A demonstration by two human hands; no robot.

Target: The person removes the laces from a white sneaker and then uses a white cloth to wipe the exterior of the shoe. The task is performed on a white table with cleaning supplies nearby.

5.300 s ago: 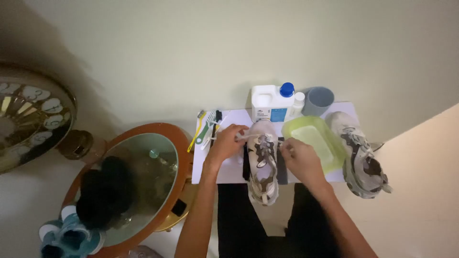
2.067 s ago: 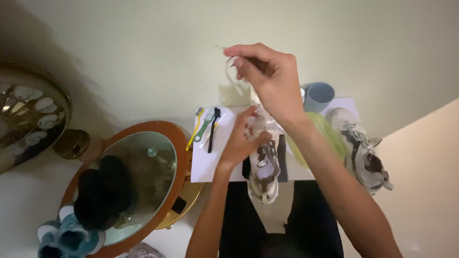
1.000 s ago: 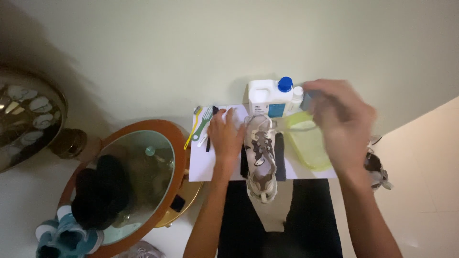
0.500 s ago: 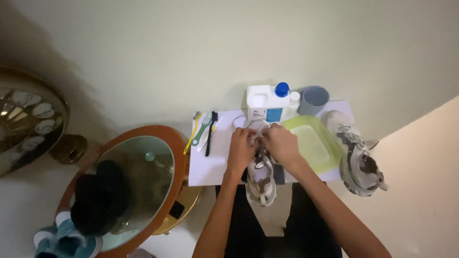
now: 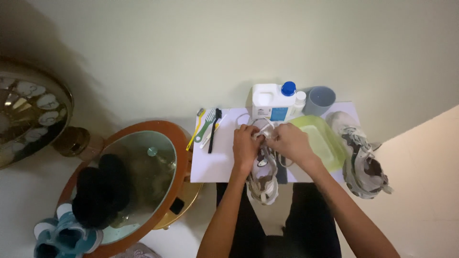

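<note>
Two hands at work over a white sheet, everything taken from the left edge across. Off the sheet to the far left, a round mirror point(image 5: 126, 184) in a wooden frame. Along the sheet's left edge point(image 5: 210, 167), a few brushes point(image 5: 208, 128) lying side by side. Near the middle of the front edge, a grey-and-white sneaker point(image 5: 262, 179), toe hanging over toward the lap. Left hand point(image 5: 245, 145) and right hand point(image 5: 290, 142) close together at its upper part, fingers curled and apparently pinching the white lace point(image 5: 262, 133); exact grip too small to tell. Lace soft and limp, best taken near its end between fingertips; sneaker itself light, padded, springy, easily steadied by the collar or sole. At the back edge, a white jug with a blue cap point(image 5: 273, 100) and a grey cup point(image 5: 319, 100). Right of the hands, a pale green basin point(image 5: 321, 143). At the right edge, a second sneaker point(image 5: 359, 157).
</note>
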